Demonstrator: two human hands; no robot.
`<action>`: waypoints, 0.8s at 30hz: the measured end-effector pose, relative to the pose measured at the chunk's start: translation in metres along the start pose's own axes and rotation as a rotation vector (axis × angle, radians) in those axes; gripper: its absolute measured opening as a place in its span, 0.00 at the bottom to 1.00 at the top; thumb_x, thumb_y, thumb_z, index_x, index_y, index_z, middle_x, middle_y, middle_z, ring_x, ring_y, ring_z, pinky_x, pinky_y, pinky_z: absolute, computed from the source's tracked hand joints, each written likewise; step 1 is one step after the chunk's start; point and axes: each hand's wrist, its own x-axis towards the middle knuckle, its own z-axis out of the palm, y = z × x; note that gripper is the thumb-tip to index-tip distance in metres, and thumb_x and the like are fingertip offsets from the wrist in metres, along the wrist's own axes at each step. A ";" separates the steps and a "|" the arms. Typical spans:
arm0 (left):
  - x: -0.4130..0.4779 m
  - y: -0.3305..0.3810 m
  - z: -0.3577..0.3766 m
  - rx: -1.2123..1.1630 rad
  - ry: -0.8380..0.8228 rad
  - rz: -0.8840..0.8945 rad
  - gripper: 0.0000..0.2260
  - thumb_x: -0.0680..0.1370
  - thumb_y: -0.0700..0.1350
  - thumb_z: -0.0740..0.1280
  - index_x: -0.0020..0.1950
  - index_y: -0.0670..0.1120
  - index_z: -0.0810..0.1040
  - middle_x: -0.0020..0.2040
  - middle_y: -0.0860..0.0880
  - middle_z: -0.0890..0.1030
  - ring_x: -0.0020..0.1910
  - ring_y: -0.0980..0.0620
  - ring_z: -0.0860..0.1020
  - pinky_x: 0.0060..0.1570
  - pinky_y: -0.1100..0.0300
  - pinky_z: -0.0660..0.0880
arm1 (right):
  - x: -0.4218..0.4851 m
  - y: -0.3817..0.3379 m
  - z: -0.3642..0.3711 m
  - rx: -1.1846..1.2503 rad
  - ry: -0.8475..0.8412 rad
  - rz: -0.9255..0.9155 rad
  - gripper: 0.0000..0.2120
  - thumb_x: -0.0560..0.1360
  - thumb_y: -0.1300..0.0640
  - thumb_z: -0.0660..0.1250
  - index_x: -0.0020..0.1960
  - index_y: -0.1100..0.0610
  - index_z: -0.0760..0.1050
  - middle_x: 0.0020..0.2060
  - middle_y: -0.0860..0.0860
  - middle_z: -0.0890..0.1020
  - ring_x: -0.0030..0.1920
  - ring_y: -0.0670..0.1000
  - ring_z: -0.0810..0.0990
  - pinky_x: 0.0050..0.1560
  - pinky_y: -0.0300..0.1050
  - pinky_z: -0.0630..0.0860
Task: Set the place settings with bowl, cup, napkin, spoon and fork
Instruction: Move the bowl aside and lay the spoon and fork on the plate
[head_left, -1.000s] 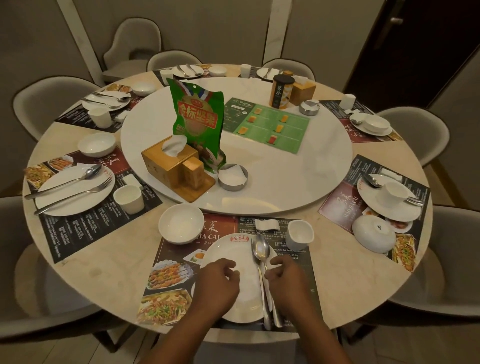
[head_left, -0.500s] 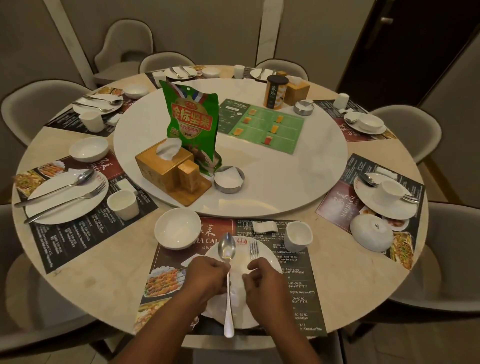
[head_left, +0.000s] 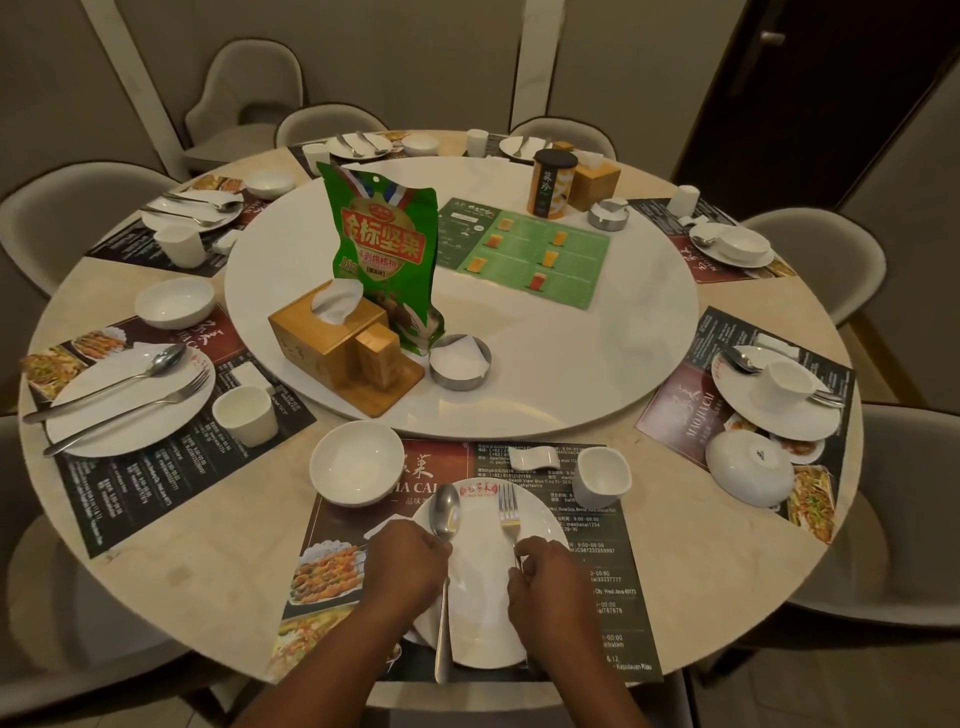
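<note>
So both forearms were stretched in over the near edge of the worktop (head_left: 208, 545), bare, side by side with a gap between them. Left grip (head_left: 408, 564) was knuckles-up, fingers curled round the spoon (head_left: 447, 512) handle. Right grip (head_left: 550, 587) was knuckles-up too, fingertips pinching the fork (head_left: 509, 512) handle. The two grips sat near each other, not touching.

Bare tabletop (head_left: 208, 551) is lying open left of the near placemat (head_left: 613, 561), while bowl (head_left: 356, 462), small white rest (head_left: 537, 457) and cup (head_left: 602, 477) are blocking its far edge.
</note>
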 end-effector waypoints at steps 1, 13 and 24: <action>0.000 0.000 0.000 0.002 0.005 0.001 0.09 0.75 0.48 0.71 0.39 0.44 0.86 0.33 0.49 0.82 0.35 0.53 0.80 0.39 0.60 0.74 | 0.001 0.000 0.001 0.014 0.006 -0.001 0.11 0.78 0.54 0.66 0.60 0.51 0.78 0.51 0.48 0.80 0.50 0.48 0.76 0.44 0.36 0.66; -0.003 0.003 0.004 0.014 0.036 0.023 0.08 0.76 0.47 0.71 0.43 0.44 0.87 0.36 0.48 0.84 0.37 0.53 0.81 0.40 0.62 0.72 | 0.004 0.004 0.005 0.073 0.015 -0.021 0.09 0.77 0.54 0.68 0.57 0.51 0.79 0.49 0.48 0.81 0.48 0.48 0.78 0.47 0.40 0.74; -0.006 0.003 0.009 0.005 0.074 -0.003 0.07 0.75 0.47 0.72 0.43 0.45 0.86 0.35 0.49 0.83 0.37 0.53 0.80 0.41 0.59 0.76 | 0.004 0.009 0.008 0.126 0.016 -0.031 0.10 0.76 0.54 0.69 0.57 0.50 0.79 0.42 0.46 0.80 0.43 0.46 0.78 0.45 0.41 0.76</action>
